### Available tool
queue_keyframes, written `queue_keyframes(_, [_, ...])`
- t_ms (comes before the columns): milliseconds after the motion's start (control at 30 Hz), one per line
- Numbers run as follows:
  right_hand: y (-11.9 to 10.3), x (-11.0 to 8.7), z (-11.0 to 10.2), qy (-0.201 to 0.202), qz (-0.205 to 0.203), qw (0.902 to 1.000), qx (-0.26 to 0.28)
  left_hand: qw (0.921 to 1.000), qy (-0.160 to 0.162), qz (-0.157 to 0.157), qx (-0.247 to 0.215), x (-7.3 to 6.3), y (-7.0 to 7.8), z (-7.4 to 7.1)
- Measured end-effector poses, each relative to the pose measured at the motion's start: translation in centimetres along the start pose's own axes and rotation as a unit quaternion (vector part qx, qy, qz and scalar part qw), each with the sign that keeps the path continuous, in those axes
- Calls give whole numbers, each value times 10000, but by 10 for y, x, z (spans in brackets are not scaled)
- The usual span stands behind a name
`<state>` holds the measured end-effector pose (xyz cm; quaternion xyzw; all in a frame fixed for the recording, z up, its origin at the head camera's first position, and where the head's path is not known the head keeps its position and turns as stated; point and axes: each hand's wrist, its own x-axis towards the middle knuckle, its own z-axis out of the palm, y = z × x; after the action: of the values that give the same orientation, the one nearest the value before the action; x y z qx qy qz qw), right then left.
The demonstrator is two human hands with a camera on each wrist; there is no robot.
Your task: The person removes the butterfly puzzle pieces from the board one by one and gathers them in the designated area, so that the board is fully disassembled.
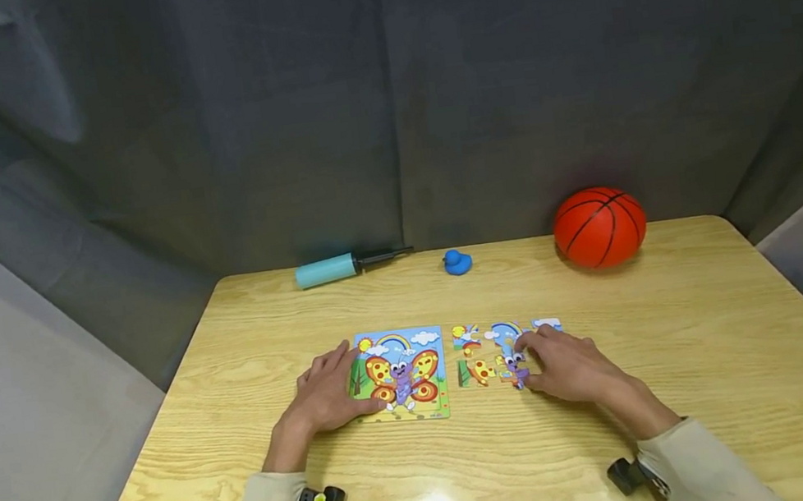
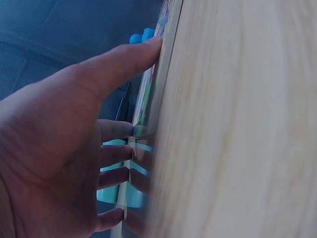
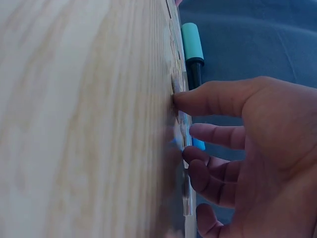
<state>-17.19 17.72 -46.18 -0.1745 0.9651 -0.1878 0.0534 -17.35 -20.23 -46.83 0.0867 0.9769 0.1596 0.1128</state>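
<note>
A square butterfly picture board (image 1: 401, 376) lies flat on the table. My left hand (image 1: 330, 391) rests at its left side, thumb on the lower edge and fingers spread along the upper left corner. In the left wrist view the thumb (image 2: 143, 52) touches the board's edge. To the right of the board lie several loose puzzle pieces (image 1: 477, 372) with parts of the same picture. My right hand (image 1: 570, 359) pinches a puzzle piece (image 1: 513, 363) showing the butterfly's face, between thumb and index finger. The hand partly covers pieces beneath it.
At the table's back edge lie a teal hand pump (image 1: 327, 271) with a black nozzle, a blue rubber duck (image 1: 457, 262) and a red basketball (image 1: 600, 227). A dark curtain (image 1: 297, 114) hangs behind the wooden table (image 1: 236, 368).
</note>
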Motion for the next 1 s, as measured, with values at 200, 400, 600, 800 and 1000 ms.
queue_keyframes(200, [-6, 2, -1, -10, -55, 10000, -43, 10000, 20, 19, 14, 0, -1, 0])
queue_keyframes(400, [-23, 10, 5, 249, -288, 9993, 56, 9999, 103, 54, -107, 1, -2, -1])
queue_keyframes(600, [-48, 18, 15, 177, -500, 9986, 92, 9990, 180, 66, -398, 2, -1, -1])
queue_keyframes(800, [-71, 30, 25, 92, -681, 9972, 281, 9990, 219, 72, -371, 3, -2, 0])
queue_keyframes(1000, [-85, 43, 33, 3, -757, 9966, 333, 9986, 297, 267, -335, 5, -2, 3])
